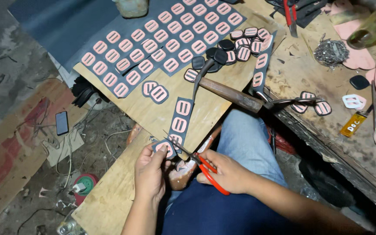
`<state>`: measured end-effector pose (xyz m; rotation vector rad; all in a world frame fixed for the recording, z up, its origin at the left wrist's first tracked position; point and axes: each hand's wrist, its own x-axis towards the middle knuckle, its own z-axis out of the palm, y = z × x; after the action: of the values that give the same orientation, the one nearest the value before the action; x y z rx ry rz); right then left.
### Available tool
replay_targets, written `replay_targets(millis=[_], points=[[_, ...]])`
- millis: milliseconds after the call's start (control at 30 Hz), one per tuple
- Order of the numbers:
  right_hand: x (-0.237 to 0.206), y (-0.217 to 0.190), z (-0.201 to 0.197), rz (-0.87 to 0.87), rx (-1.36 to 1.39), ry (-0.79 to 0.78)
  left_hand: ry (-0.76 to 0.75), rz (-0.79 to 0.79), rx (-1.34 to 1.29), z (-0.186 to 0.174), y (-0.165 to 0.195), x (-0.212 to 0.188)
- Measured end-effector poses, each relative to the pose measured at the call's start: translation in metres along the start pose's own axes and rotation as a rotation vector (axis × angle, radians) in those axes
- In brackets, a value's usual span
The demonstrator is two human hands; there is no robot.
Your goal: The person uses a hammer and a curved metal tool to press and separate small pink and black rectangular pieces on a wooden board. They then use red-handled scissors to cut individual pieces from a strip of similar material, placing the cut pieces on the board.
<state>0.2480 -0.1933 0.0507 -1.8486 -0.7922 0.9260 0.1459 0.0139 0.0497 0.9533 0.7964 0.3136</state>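
Observation:
My left hand (pixel 149 167) pinches the lower end of a dark strip (pixel 177 124) that carries pink slotted pieces. My right hand (pixel 225 174) grips red-handled scissors (pixel 196 162), whose blades point up-left and meet the strip at the pink piece (pixel 165 148) by my left thumb. The strip runs up onto the wooden board (pixel 196 109) lying across my lap.
A hammer (pixel 227 93) lies on the board beside a pile of cut pieces (pixel 240 43) and dark sheets with several pink pieces (pixel 162 39). The workbench (pixel 327 130) at right holds a yellow lighter (pixel 353 124), metal scraps (pixel 330 52) and red pliers (pixel 290 15). A phone (pixel 62 122) lies on the floor.

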Motion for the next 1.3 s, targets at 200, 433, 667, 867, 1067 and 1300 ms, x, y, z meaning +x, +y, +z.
replay_targets(millis=[200, 433, 667, 867, 1067, 1300], points=[[0.015, 0.016, 0.017, -0.055, 0.343, -0.008, -0.039, -0.019, -0.091, -0.001, 0.000, -0.002], [0.028, 0.021, 0.000, -0.114, 0.271, -0.211, -0.118, -0.014, -0.103, 0.015, 0.010, -0.009], [0.039, 0.012, 0.002, -0.088, 0.297, -0.244, -0.087, -0.051, -0.091, 0.020, 0.017, -0.015], [0.041, 0.013, 0.005, -0.057, 0.333, -0.256, -0.089, -0.071, -0.144, 0.019, 0.019, -0.019], [0.037, 0.017, 0.001, 0.019, 0.362, -0.260, -0.128, -0.077, -0.149, 0.015, 0.015, -0.013], [0.033, 0.035, -0.011, 0.174, 0.379, -0.300, -0.209, -0.084, -0.017, 0.001, 0.015, -0.006]])
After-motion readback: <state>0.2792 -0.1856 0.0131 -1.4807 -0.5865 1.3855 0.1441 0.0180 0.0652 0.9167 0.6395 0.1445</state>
